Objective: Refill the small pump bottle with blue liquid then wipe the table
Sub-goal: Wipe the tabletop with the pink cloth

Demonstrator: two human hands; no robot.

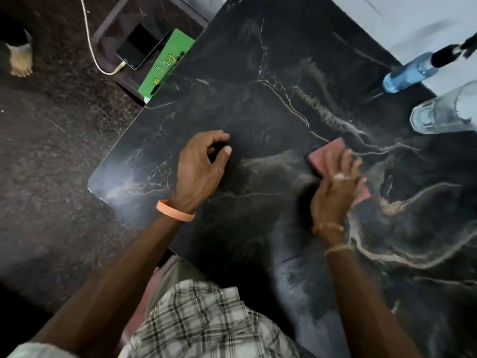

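Our right hand presses flat, fingers straight, on a pink cloth lying on the black marble table. Our left hand rests on the tabletop, fingers loosely curled, holding nothing. At the far right edge the small pump bottle holds blue liquid, with a clear bottle just beside it.
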